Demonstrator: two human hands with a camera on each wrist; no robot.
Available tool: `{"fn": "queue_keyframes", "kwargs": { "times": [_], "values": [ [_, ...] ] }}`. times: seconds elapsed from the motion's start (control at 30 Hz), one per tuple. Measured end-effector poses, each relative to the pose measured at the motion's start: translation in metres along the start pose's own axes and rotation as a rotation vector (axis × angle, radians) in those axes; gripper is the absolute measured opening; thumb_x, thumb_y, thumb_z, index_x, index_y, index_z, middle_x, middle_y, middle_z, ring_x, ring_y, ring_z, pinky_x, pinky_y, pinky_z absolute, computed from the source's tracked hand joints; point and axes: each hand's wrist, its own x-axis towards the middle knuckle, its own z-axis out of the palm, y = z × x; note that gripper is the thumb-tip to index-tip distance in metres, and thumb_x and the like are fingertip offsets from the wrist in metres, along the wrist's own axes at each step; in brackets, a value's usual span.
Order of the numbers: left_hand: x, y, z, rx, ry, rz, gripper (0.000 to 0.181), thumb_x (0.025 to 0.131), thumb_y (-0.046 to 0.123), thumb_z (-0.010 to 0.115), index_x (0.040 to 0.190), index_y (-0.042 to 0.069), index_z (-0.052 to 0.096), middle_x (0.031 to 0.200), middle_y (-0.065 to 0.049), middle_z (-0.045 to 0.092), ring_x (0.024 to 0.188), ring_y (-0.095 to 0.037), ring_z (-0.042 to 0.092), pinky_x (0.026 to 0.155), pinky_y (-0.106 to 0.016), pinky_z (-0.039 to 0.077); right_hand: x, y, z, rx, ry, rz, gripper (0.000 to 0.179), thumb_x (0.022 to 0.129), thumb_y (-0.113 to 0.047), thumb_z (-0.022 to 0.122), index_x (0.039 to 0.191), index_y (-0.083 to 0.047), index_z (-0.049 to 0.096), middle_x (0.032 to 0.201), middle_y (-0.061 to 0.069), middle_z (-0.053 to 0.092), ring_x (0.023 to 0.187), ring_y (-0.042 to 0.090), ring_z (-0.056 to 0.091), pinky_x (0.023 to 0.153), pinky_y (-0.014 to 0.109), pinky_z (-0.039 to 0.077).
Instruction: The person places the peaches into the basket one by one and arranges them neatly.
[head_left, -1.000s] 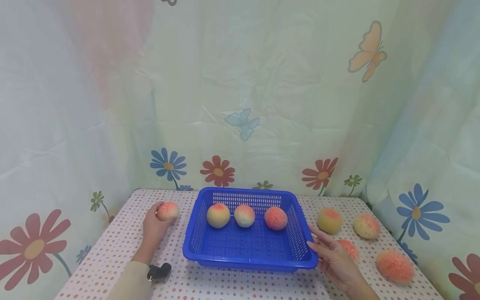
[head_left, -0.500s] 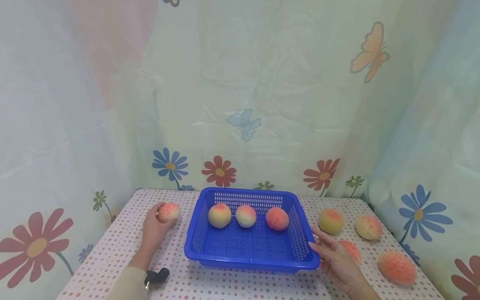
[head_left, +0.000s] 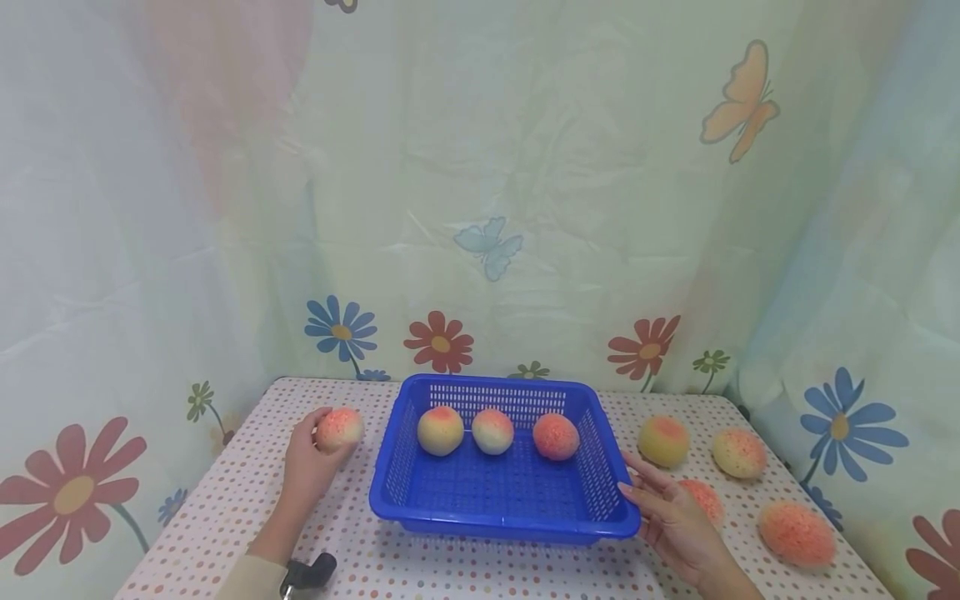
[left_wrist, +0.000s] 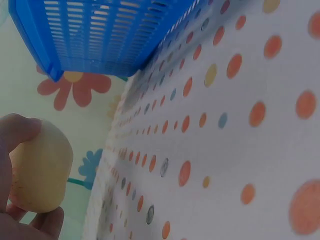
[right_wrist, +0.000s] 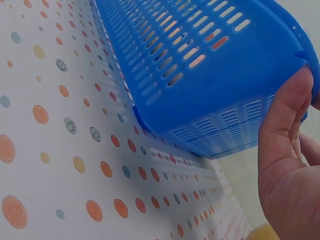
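Note:
My left hand (head_left: 310,457) holds a peach (head_left: 340,429), pale yellow with a speckled pink-red top, to the left of a blue plastic basket (head_left: 510,527). In the left wrist view the thumb and fingers (left_wrist: 48,223) lie around the peach's pale side. My right hand (head_left: 675,523) grips the basket's right rim; in the right wrist view the thumb (right_wrist: 290,102) presses the rim from outside, and the other fingers are mostly hidden. Inside the basket, along its far side, sit a yellow peach (head_left: 440,433), a pale peach (head_left: 492,433) and a red peach (head_left: 556,437).
Right of the basket, several more lie on the dotted tablecloth (head_left: 420,575): a yellow peach (head_left: 663,442), a speckled peach (head_left: 739,454), a red peach (head_left: 703,500) partly behind my right hand, and a large red peach (head_left: 797,535). A flowered curtain (head_left: 525,167) encloses the table.
My left wrist, with its black strap piece, has shifted slightly down in view; the left hand still holds the peach. My right hand and the basket look unchanged.

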Motion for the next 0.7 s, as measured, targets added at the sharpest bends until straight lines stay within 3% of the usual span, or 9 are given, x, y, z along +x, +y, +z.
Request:
{"fn": "queue_keyframes", "kwargs": {
  "times": [0.37, 0.7],
  "values": [
    [-0.017, 0.011, -0.003, -0.035, -0.008, 0.026, 0.079, 0.088, 0.017, 0.079, 0.155, 0.012, 0.038, 0.157, -0.021, 0.037, 0.14, -0.043, 0.043, 0.111, -0.059, 0.046, 0.001, 0.001, -0.002, -0.006, -0.026, -0.004, 0.066, 0.103, -0.022, 0.062, 0.161, -0.026, 0.031, 0.12, -0.003, 0.068, 0.111, 0.018, 0.072, 0.095, 0.037, 0.061],
    [-0.031, 0.025, -0.006, -0.061, -0.009, 0.026, 0.077, 0.089, 0.016, 0.079, 0.155, 0.013, 0.039, 0.158, -0.019, 0.038, 0.139, -0.041, 0.045, 0.112, -0.058, 0.046, -0.002, -0.001, 0.002, -0.017, -0.003, -0.007, 0.07, 0.103, -0.022, 0.063, 0.163, -0.023, 0.027, 0.122, -0.003, 0.069, 0.111, 0.018, 0.071, 0.095, 0.037, 0.061]
  ]
}}
